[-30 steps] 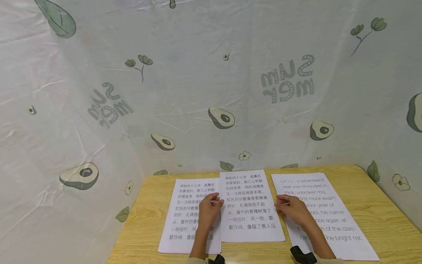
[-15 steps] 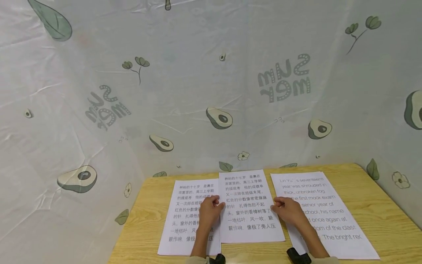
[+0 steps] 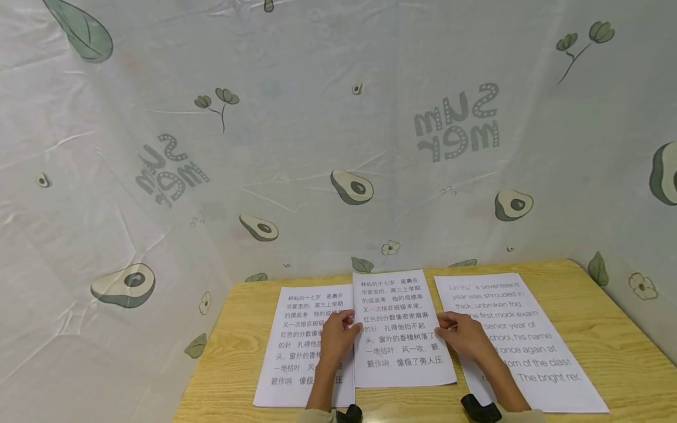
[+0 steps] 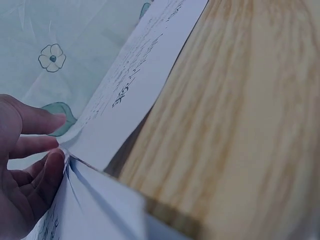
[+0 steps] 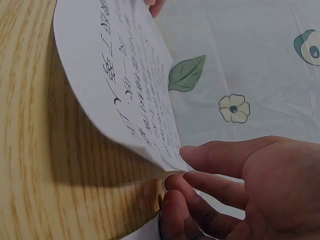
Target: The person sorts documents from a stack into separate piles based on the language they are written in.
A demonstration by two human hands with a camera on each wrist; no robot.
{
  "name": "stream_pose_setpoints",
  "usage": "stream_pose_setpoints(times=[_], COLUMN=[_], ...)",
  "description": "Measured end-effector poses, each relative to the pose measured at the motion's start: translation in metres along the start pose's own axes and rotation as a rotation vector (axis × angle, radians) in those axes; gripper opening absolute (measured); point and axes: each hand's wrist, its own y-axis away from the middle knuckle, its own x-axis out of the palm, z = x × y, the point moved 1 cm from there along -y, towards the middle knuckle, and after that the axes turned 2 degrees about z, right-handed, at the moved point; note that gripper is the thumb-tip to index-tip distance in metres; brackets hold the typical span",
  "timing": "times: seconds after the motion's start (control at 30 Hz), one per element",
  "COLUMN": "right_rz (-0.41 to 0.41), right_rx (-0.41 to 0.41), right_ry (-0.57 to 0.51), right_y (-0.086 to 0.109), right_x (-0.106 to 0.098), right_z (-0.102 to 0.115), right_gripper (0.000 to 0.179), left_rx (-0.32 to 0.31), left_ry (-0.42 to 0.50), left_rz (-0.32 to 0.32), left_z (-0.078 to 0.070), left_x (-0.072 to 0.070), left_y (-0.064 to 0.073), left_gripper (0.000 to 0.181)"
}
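Note:
A white sheet of paper point(image 3: 394, 329) printed with Chinese text lies in the middle. My left hand point(image 3: 337, 336) is at its left edge, the thumb tip against the margin. In the left wrist view the left hand point(image 4: 27, 165) has its fingertips right at that edge, other fingers curled below. My right hand point(image 3: 465, 337) pinches the right edge; in the right wrist view the middle sheet point(image 5: 95, 95) bows up off the table above a shadow, its edge between thumb and index finger. Under the left hand lies another Chinese-text sheet point(image 3: 296, 346), partly covered by that hand.
To the right, under my right forearm, lies a sheet with large English text point(image 3: 539, 352). All the papers are on a wood-grain table point(image 3: 227, 352). A pale curtain point(image 3: 296, 147) printed with avocados hangs behind and beside it.
My right hand has shifted slightly left, its fingertips now further onto the middle sheet's right edge. The left thumb has moved a little right against its left edge. The papers stay in place.

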Motion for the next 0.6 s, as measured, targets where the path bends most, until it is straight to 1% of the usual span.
stream_pose_setpoints(times=[0.27, 0.6], right_rz=[0.011, -0.006], right_rx=[-0.001, -0.005], right_ry=[-0.036, -0.074], right_y=[-0.0003, 0.0029], right_x=[-0.0011, -0.0052], right_z=[0.0012, 0.0024], right_gripper=[0.045, 0.047], left_rx=[0.031, 0.059], left_ry=[0.015, 0.058], left_rz=[0.005, 0.027], left_z=[-0.0019, -0.0017], left_x=[-0.0024, -0.0042], left_y=[0.0018, 0.0017], left_gripper=[0.043, 0.042])
